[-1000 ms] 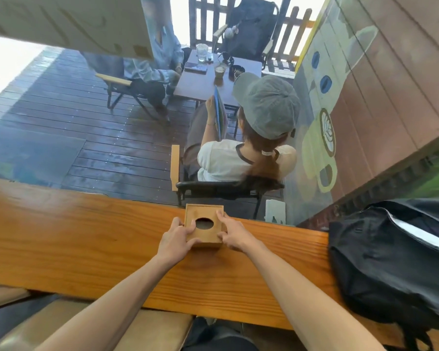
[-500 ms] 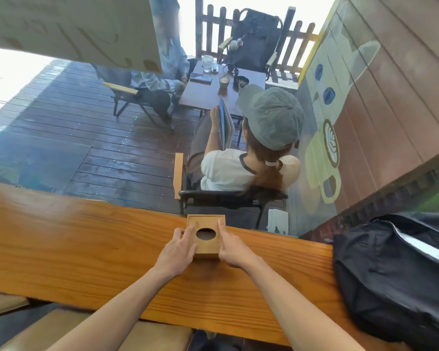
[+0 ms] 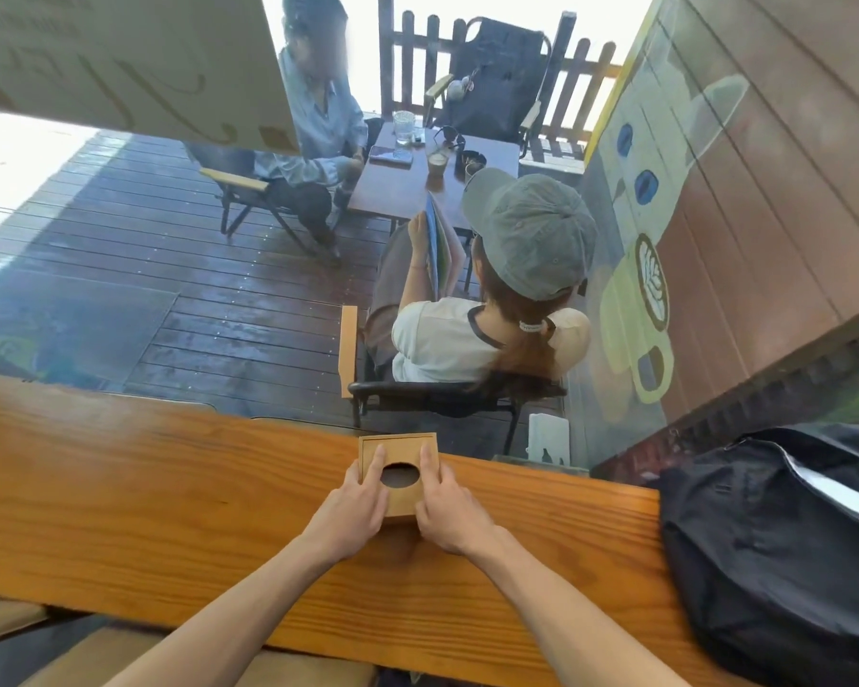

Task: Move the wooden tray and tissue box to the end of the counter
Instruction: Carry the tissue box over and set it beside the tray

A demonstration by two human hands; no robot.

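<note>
A small square wooden tissue box point(image 3: 399, 448) with a dark oval hole in its top sits on the long wooden counter point(image 3: 145, 488), against the far edge by the window. My left hand point(image 3: 353, 508) grips its left side and my right hand point(image 3: 450, 510) grips its right side, with a finger of each hand lying on the lid beside the hole. No wooden tray is in view.
A black bag point(image 3: 784, 538) lies on the counter at the right end, close to my right arm. Beyond the glass, two people sit at a table point(image 3: 432, 185) on a dark deck. Padded seats point(image 3: 120, 657) show below the counter's near edge.
Both hands have shifted further onto the box, fingers now resting on its lid. The box sits a little closer to the window edge in view.
</note>
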